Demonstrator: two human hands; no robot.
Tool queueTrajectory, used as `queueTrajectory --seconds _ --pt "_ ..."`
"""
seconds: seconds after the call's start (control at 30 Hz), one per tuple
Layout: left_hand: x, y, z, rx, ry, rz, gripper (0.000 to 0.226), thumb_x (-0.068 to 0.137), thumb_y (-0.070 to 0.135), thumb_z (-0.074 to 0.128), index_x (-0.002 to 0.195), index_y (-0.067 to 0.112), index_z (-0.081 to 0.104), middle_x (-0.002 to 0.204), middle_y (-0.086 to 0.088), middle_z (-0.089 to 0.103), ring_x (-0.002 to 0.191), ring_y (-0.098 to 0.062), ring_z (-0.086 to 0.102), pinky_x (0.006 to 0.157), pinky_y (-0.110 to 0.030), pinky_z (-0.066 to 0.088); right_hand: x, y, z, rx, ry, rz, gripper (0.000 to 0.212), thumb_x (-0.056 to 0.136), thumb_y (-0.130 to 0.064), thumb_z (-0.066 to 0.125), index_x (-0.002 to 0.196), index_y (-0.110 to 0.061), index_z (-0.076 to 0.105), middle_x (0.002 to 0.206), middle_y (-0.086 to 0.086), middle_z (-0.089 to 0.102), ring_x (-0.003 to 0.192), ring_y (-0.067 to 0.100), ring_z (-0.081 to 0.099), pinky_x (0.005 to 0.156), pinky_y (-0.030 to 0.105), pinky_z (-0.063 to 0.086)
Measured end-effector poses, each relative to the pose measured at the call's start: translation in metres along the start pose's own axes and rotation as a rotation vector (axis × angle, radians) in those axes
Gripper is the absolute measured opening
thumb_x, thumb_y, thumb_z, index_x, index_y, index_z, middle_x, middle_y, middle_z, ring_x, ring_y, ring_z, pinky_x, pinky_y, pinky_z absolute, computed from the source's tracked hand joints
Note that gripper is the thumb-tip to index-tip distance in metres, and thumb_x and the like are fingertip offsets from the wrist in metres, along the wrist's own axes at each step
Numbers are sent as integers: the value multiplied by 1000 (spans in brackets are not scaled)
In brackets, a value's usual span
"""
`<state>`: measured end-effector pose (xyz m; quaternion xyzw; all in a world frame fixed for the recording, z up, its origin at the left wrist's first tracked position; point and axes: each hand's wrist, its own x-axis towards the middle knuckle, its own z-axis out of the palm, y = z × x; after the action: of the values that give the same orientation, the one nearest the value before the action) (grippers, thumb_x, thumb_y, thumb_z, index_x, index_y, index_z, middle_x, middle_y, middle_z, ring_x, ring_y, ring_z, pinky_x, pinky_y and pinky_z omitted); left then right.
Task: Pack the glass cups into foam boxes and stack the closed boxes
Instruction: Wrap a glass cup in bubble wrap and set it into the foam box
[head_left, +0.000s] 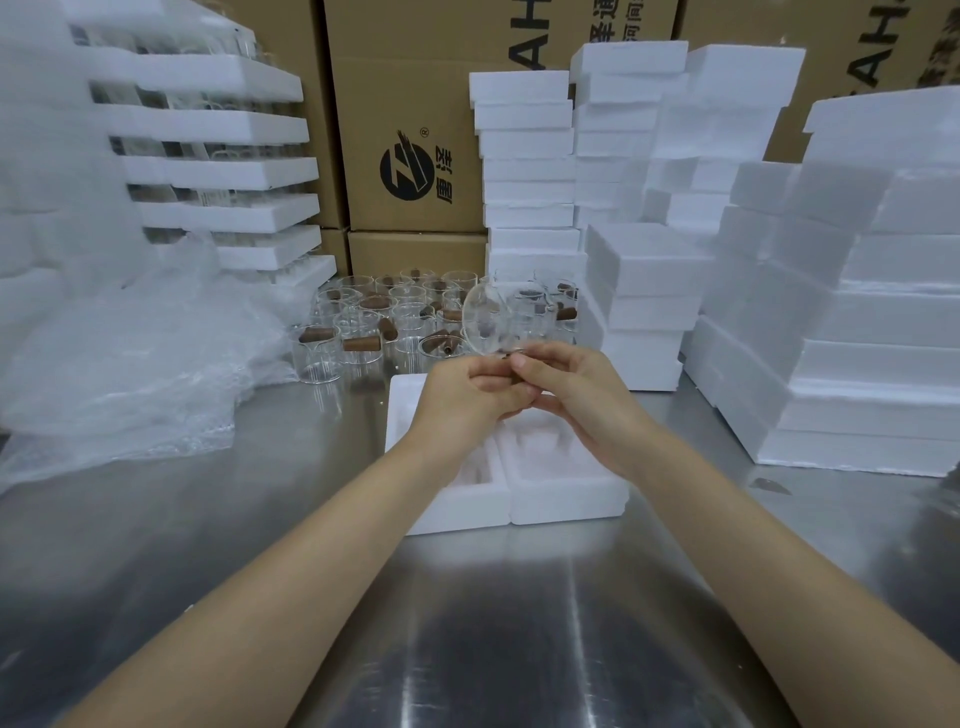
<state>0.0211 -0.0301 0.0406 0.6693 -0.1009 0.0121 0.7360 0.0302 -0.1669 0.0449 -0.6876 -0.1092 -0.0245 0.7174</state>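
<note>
A clear glass cup (488, 322) is held tilted above the table by both hands, which meet at its brown handle. My left hand (467, 397) and my right hand (576, 395) curl their fingers round that handle end. Beneath them lies an open foam box (561, 493) in two halves side by side, each with a moulded hollow; the hollows look empty where visible. Behind stand several glass cups with brown wooden handles (363, 338) on the steel table (467, 623).
Stacks of closed foam boxes (857, 332) fill the right side and the back (530, 171). Bubble wrap (130, 374) and foam trays holding glassware (223, 171) pile up at the left. Cardboard cartons (410, 130) stand along the back.
</note>
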Motion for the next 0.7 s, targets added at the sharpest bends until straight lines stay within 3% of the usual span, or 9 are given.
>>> queueTrajectory --seconds 0.1,0.23,0.3,0.4,0.57,0.63,0.7 --pt "1 -1 -1 65 22 10 16 78 -1 75 92 6 72 78 -6 73 73 -10 67 76 -20 55 0 -1 1 40 -12 3 30 90 -8 65 118 -10 56 111 28 66 97 21 68 71 21 55" --pt "2 -2 0 119 46 20 16 78 3 77 92 10 74 83 -12 73 71 -8 62 71 -18 49 0 0 2 27 -31 -12 34 89 -10 66 121 -4 55 113 28 66 102 27 68 83 29 56" --pt "1 -2 0 145 47 31 21 77 4 77 97 8 75 92 -16 74 76 -9 62 69 -15 47 0 0 2 23 -49 -17 35 87 -12 69 119 -10 56 111 21 69 100 25 69 83 27 55" --pt "1 -3 0 168 36 43 26 77 3 77 102 8 75 97 -16 74 85 -12 64 74 -18 47 -1 -1 2 41 -81 -16 39 84 -13 70 119 -20 54 110 11 72 98 18 70 77 20 54" --pt "2 -3 0 194 39 51 26 77 4 77 103 7 75 99 -21 72 82 -13 60 75 -23 45 0 1 1 30 -95 -30 35 83 -15 71 113 -25 56 116 17 68 98 17 70 81 22 55" --pt "3 -4 0 203 44 52 23 77 5 78 100 6 75 96 -20 73 77 -12 59 68 -19 44 2 2 1 7 -76 -32 49 78 -24 74 121 -25 53 118 10 67 106 18 67 90 27 54" --pt "4 -5 0 211 55 43 21 76 8 79 95 0 73 85 -16 72 72 -15 55 68 -23 42 2 2 3 -28 -35 -48 76 68 -34 77 136 -22 46 114 -6 66 108 15 66 96 33 52"
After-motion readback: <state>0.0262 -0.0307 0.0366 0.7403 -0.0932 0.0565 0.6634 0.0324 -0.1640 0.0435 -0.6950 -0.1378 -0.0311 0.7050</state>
